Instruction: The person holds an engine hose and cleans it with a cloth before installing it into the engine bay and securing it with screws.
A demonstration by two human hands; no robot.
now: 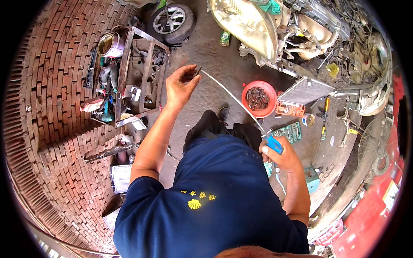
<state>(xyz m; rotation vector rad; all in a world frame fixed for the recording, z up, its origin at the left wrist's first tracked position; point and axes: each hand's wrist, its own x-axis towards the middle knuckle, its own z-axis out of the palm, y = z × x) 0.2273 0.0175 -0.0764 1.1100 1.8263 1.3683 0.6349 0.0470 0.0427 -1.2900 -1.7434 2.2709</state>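
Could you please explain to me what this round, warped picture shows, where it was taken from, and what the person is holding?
There is no machine here: the one picture comes from a wide fisheye camera on a person's head, looking down, so straight edges bend near the rim. The two bare arms are the wearer's own. The right hand grips the blue handle of a tool with a long thin metal tube. The left hand pinches the tube's far tip. Below is a concrete workshop floor with a red bowl of small dark parts, a green socket set, a wheel, a metal rack of tools and a stripped car front.
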